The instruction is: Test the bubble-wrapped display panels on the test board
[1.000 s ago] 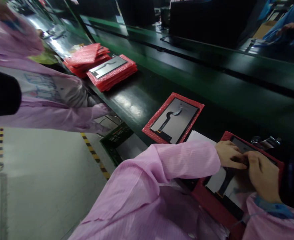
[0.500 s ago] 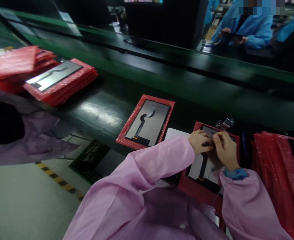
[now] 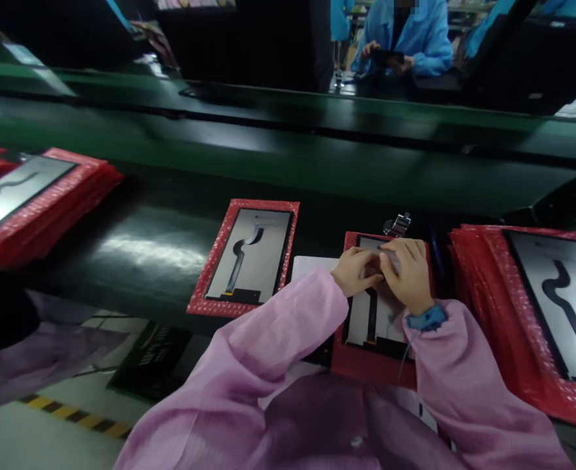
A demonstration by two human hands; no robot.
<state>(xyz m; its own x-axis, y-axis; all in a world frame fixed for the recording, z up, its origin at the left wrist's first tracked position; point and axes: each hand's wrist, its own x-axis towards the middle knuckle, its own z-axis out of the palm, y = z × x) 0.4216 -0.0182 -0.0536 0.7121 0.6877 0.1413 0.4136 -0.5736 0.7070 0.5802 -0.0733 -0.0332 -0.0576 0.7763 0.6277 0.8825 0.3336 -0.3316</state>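
Observation:
A display panel (image 3: 359, 320) with a grey back and dark border lies on a red pad (image 3: 366, 371) in front of me. Its black flex cable (image 3: 372, 316) runs up from the lower edge to beneath my fingers. My left hand (image 3: 355, 271) is closed at the cable's upper end, thumb and fingers pinched on it. Close against it, my right hand (image 3: 409, 274) is bent over the panel, thumb and forefinger together. What the right fingertips hold is hidden. A blue band (image 3: 425, 318) circles my right wrist.
Left of my hands, another display panel (image 3: 253, 258) lies on a red bubble-wrap bag (image 3: 292, 228). A panel (image 3: 552, 261) tops red bags (image 3: 483, 294) at right. More red bags (image 3: 72, 202) are stacked far left. A metal clip (image 3: 398, 225) sits behind my hands. Across the bench, a person in blue (image 3: 432, 46) holds a dark device.
The view has swung right, so the bench items sit further left and more of the right-hand panel shows. Both hands stay over the same panel, their fingers slightly shifted.

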